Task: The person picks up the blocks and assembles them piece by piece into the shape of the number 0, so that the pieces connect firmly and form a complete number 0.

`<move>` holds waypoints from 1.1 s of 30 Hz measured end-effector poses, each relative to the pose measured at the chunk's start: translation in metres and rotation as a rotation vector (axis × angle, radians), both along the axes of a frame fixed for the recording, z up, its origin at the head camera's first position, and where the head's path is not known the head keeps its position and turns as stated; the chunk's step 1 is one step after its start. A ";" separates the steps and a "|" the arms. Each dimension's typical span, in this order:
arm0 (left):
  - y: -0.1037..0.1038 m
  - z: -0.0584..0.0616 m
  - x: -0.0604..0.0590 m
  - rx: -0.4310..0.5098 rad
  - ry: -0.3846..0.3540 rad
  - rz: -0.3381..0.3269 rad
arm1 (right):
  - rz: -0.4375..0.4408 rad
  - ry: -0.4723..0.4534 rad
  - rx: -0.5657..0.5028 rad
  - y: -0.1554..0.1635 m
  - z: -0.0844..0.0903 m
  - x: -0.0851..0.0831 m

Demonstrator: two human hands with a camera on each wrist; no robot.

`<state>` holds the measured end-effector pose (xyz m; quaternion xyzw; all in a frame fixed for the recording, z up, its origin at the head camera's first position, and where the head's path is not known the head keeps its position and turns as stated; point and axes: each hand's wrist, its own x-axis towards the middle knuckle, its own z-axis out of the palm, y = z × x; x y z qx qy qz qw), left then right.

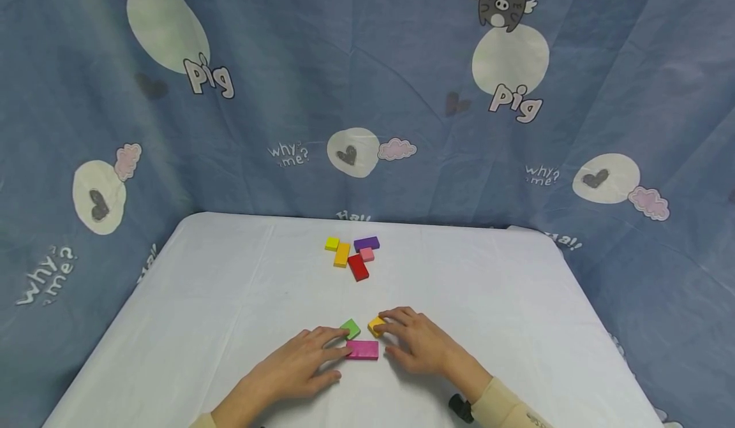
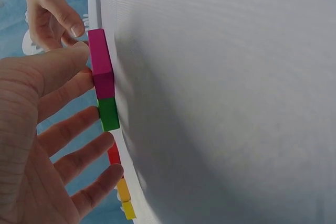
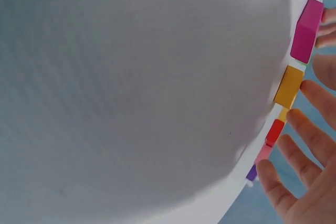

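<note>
Magenta rectangular wooden block (image 1: 362,349) lies crosswise between both hands; left hand (image 1: 301,364) fingertips touch its left end, right hand (image 1: 422,345), fingers relaxed, rests just right.

A white table (image 1: 230,300) is standing before a blue cartoon-print curtain (image 1: 367,83). At its 12 o'clock edge, yellow (image 1: 332,243), orange (image 1: 342,254), red (image 1: 358,267), pink (image 1: 367,254) and purple (image 1: 366,243) blocks are lying clustered.

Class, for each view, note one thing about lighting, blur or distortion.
Head view: even light, sharp, table edges bowed. Left wrist view: left hand close and soft, magenta block sharp. Right wrist view: cloth fills the frame; table rim curves strongly.
</note>
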<state>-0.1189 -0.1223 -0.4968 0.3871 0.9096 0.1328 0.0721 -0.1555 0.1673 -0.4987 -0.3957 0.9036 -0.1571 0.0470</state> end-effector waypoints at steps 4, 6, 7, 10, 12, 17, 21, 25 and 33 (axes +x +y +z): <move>-0.001 0.000 0.001 0.011 0.027 -0.009 | 0.010 0.001 -0.005 0.000 0.000 0.001; -0.001 0.000 0.001 0.015 0.037 -0.012 | 0.013 0.005 -0.008 -0.001 0.000 0.001; -0.001 0.000 0.001 0.016 0.041 -0.013 | 0.014 0.006 -0.009 -0.001 0.000 0.002; -0.001 0.000 0.001 0.015 0.044 -0.014 | 0.017 0.008 -0.012 -0.002 -0.001 0.002; -0.001 -0.001 0.000 0.016 0.047 -0.016 | 0.019 0.011 -0.012 -0.002 -0.001 0.003; -0.001 -0.001 0.000 0.023 0.057 -0.023 | 0.027 0.021 -0.012 -0.001 0.000 0.004; -0.001 -0.001 0.000 0.024 0.062 -0.024 | 0.030 0.022 -0.015 -0.001 0.000 0.004; -0.001 -0.002 0.001 0.031 0.068 -0.025 | 0.022 0.008 -0.014 -0.001 0.001 0.006; 0.000 -0.002 -0.001 0.004 0.018 -0.010 | 0.005 -0.010 -0.009 -0.002 0.001 0.008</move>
